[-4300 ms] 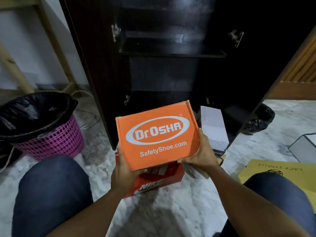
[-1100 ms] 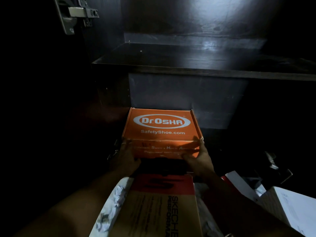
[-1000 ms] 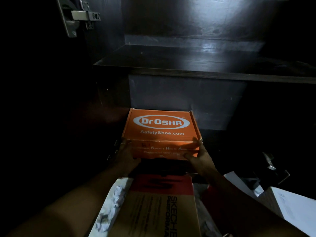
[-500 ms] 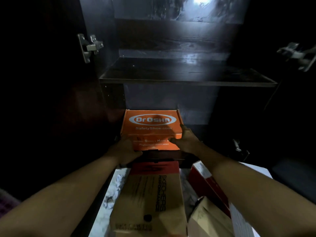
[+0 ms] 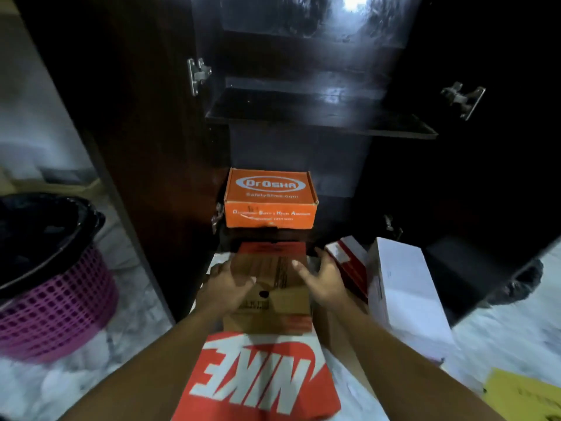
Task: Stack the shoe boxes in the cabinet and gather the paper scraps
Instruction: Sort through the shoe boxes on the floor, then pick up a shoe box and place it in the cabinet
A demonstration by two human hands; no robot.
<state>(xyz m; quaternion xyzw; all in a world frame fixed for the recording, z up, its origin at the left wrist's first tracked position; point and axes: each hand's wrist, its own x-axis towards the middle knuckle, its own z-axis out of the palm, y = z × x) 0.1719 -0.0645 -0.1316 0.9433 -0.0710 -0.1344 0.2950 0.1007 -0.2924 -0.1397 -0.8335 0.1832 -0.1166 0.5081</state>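
Note:
The orange Dr.Osha box (image 5: 271, 198) sits alone on the bottom shelf of the dark cabinet (image 5: 321, 117), at its left side. On the floor in front lies a brown Skechers box (image 5: 270, 287). My left hand (image 5: 226, 284) and my right hand (image 5: 321, 279) hover at its two sides with fingers spread, holding nothing. A red Nike box (image 5: 258, 378) lies nearest me. A red-and-white box (image 5: 347, 262) and a white box (image 5: 400, 290) stand to the right.
A pink basket with a black liner (image 5: 51, 275) stands at the left on the marble floor. A yellow box (image 5: 525, 396) peeks in at the lower right. Both cabinet doors hang open, and the upper shelf (image 5: 318, 117) is bare.
Both hands let go of the orange box, which stays on the bottom shelf, and drew back to the brown box. The view pulled back and the Nike box came into sight.

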